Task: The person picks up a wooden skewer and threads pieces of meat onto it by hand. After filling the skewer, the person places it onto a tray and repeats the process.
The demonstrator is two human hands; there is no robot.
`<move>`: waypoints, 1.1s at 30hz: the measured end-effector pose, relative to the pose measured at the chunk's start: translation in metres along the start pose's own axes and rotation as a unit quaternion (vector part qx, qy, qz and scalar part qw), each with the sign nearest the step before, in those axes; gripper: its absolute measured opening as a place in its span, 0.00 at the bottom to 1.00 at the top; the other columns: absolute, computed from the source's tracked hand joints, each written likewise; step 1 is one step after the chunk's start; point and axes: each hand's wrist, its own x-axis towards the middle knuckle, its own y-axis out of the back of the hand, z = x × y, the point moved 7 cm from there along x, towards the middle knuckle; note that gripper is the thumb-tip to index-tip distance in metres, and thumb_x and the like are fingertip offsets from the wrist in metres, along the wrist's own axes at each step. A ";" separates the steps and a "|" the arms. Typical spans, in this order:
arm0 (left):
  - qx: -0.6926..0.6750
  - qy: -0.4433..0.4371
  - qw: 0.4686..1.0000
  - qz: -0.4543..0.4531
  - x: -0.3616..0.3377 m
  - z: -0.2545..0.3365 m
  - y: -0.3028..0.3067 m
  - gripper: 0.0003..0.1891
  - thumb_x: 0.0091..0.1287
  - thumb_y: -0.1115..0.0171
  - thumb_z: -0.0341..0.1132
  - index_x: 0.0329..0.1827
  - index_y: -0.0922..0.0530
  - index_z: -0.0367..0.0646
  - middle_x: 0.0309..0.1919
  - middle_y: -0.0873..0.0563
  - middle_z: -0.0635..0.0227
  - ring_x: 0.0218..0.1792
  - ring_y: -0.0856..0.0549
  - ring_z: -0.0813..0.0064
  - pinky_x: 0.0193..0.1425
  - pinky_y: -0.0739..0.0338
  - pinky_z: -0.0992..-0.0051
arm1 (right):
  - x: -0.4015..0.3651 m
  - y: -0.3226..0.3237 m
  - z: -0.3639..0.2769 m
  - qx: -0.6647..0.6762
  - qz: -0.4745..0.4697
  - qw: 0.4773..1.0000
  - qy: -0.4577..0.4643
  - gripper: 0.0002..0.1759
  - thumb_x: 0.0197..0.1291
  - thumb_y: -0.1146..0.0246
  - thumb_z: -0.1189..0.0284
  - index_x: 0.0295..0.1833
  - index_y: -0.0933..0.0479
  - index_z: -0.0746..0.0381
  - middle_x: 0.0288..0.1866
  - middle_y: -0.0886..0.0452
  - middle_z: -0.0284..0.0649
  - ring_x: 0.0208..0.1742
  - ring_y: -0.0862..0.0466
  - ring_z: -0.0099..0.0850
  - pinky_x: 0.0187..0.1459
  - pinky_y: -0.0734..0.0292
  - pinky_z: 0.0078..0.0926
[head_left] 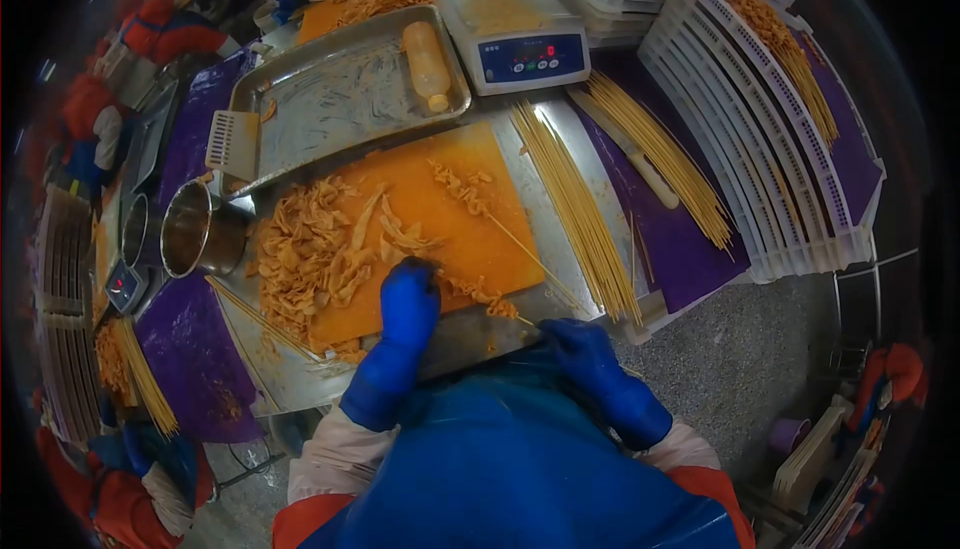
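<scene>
A bamboo skewer (525,321) threaded with folded strips of orange, sauce-coated meat (482,295) slants between my hands over the near edge of the orange cutting board (510,174). My right hand (583,347), in a blue glove, is closed around the skewer's bare end. At the other end, my blue-gloved left hand (410,299) has its fingers curled together on the meat; its fingertips are partly hidden. Just beyond it lies a heap of loose meat strips (312,249). A loaded skewer (462,189) rests on the board, its bare stick pointing toward my right hand.
Bare skewers (575,209) lie right of the board, with a knife (640,164) and more skewers beyond. Behind are a metal tray (330,79) holding a bottle (426,64), and a scale (530,49). A steel pot (203,229) stands left. White racks (760,139) rise right. Co-workers stand nearby.
</scene>
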 end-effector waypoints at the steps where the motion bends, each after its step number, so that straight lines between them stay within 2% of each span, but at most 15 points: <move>1: -0.001 -0.001 1.000 -0.002 0.001 0.002 0.000 0.12 0.58 0.36 0.23 0.44 0.12 0.38 0.43 0.13 0.52 0.45 0.14 0.49 0.49 0.18 0.62 | 0.001 0.001 -0.005 -0.031 -0.004 0.999 0.007 0.13 0.65 0.37 0.75 0.53 0.15 0.61 0.38 0.13 0.50 0.37 0.12 0.47 0.38 0.17 0.39; 6: 0.034 -0.039 0.998 0.028 -0.003 0.009 -0.004 0.08 0.54 0.38 0.24 0.36 0.16 0.38 0.38 0.16 0.50 0.41 0.17 0.46 0.45 0.21 0.55 | 0.005 0.007 -0.048 -0.190 -0.027 0.979 0.067 0.13 0.63 0.37 0.75 0.52 0.16 0.60 0.36 0.14 0.49 0.35 0.13 0.46 0.35 0.18 0.42; 9: -0.038 -0.035 0.998 0.036 -0.006 0.007 -0.002 0.06 0.55 0.36 0.25 0.35 0.17 0.38 0.37 0.17 0.50 0.40 0.17 0.46 0.43 0.21 0.55 | 0.013 -0.016 -0.046 -0.147 -0.060 0.986 0.041 0.14 0.64 0.37 0.75 0.54 0.17 0.62 0.40 0.13 0.50 0.38 0.11 0.45 0.38 0.17 0.39; 10: -0.080 -0.030 0.995 0.044 -0.004 0.004 0.004 0.05 0.55 0.35 0.26 0.35 0.17 0.38 0.36 0.17 0.50 0.40 0.17 0.46 0.42 0.21 0.56 | 0.016 -0.017 -0.036 -0.076 -0.042 0.996 0.020 0.14 0.64 0.37 0.75 0.55 0.17 0.63 0.41 0.12 0.50 0.39 0.11 0.45 0.40 0.17 0.38; 12: -0.055 -0.011 0.997 0.045 -0.001 -0.002 0.025 0.05 0.56 0.34 0.27 0.35 0.17 0.39 0.37 0.17 0.50 0.39 0.17 0.46 0.43 0.21 0.56 | 0.015 -0.016 -0.009 0.066 -0.011 0.998 -0.021 0.14 0.66 0.36 0.75 0.55 0.17 0.64 0.43 0.12 0.51 0.42 0.10 0.44 0.42 0.17 0.36; 14: -0.059 -0.012 0.997 0.041 -0.010 -0.023 0.030 0.04 0.58 0.32 0.28 0.35 0.16 0.40 0.37 0.16 0.51 0.40 0.16 0.46 0.44 0.20 0.57 | 0.002 -0.009 0.006 0.098 0.008 0.994 -0.051 0.13 0.67 0.36 0.76 0.55 0.17 0.66 0.44 0.11 0.51 0.43 0.09 0.43 0.43 0.17 0.33; 18: 0.000 -0.003 0.997 0.078 -0.011 -0.054 0.054 0.04 0.58 0.33 0.27 0.35 0.15 0.40 0.37 0.16 0.52 0.40 0.16 0.47 0.44 0.20 0.58 | 0.057 0.040 0.014 0.115 0.074 0.990 -0.041 0.11 0.67 0.35 0.77 0.53 0.15 0.66 0.43 0.11 0.50 0.43 0.09 0.41 0.44 0.17 0.30; 20: 0.025 -0.004 0.995 0.092 -0.001 -0.062 0.054 0.07 0.57 0.32 0.26 0.38 0.13 0.39 0.37 0.16 0.52 0.41 0.16 0.48 0.46 0.20 0.59 | 0.124 0.069 0.026 0.144 0.167 0.975 0.000 0.12 0.66 0.35 0.80 0.54 0.15 0.66 0.42 0.10 0.49 0.43 0.09 0.36 0.44 0.17 0.29; 21: 0.042 -0.011 0.994 0.100 0.005 -0.058 0.051 0.05 0.58 0.33 0.27 0.36 0.14 0.40 0.36 0.16 0.52 0.40 0.16 0.48 0.44 0.21 0.58 | 0.169 0.090 0.015 0.112 0.203 0.972 0.035 0.11 0.66 0.37 0.78 0.52 0.15 0.66 0.42 0.11 0.52 0.43 0.09 0.42 0.43 0.17 0.30; 22: 0.059 -0.014 0.992 0.107 0.010 -0.054 0.048 0.03 0.59 0.35 0.28 0.34 0.15 0.41 0.35 0.17 0.53 0.39 0.16 0.49 0.43 0.21 0.57 | 0.216 0.111 0.002 -0.001 0.205 0.978 0.045 0.11 0.65 0.38 0.75 0.50 0.14 0.65 0.42 0.13 0.55 0.44 0.11 0.50 0.43 0.17 0.36; 23: 0.079 -0.016 0.990 0.114 0.014 -0.052 0.046 0.03 0.61 0.37 0.29 0.33 0.16 0.42 0.33 0.17 0.54 0.37 0.17 0.49 0.42 0.22 0.56 | 0.268 0.124 0.012 -0.027 0.283 0.947 0.146 0.11 0.65 0.39 0.72 0.47 0.14 0.63 0.42 0.14 0.56 0.45 0.14 0.55 0.44 0.18 0.43; 26: 0.063 -0.030 0.988 0.137 0.015 -0.050 0.043 0.03 0.60 0.37 0.29 0.32 0.16 0.42 0.31 0.19 0.54 0.35 0.18 0.49 0.39 0.23 0.55 | 0.364 0.143 0.013 -0.119 0.275 0.945 0.129 0.12 0.63 0.36 0.69 0.48 0.14 0.62 0.42 0.14 0.55 0.45 0.14 0.55 0.46 0.19 0.47; 29: -0.034 0.003 0.992 0.119 -0.012 -0.060 0.051 0.04 0.60 0.34 0.27 0.37 0.14 0.39 0.34 0.16 0.52 0.37 0.15 0.50 0.42 0.20 0.59 | 0.372 0.157 0.023 -0.128 0.224 0.964 0.056 0.14 0.62 0.34 0.67 0.50 0.14 0.60 0.44 0.13 0.54 0.47 0.13 0.53 0.49 0.18 0.46; 30: -0.083 0.022 0.991 0.105 -0.021 -0.065 0.051 0.07 0.59 0.33 0.26 0.39 0.13 0.37 0.36 0.15 0.51 0.39 0.14 0.50 0.44 0.19 0.60 | 0.353 0.165 0.012 -0.089 0.251 0.960 0.090 0.16 0.64 0.33 0.64 0.52 0.15 0.62 0.45 0.13 0.54 0.48 0.13 0.53 0.50 0.19 0.45; 33: -0.112 0.048 0.991 0.051 -0.031 -0.046 0.058 0.06 0.59 0.32 0.26 0.39 0.13 0.39 0.35 0.14 0.53 0.39 0.14 0.50 0.44 0.19 0.61 | 0.320 0.179 0.013 -0.127 0.279 0.949 0.072 0.22 0.65 0.32 0.60 0.55 0.18 0.66 0.50 0.14 0.57 0.51 0.14 0.54 0.51 0.19 0.46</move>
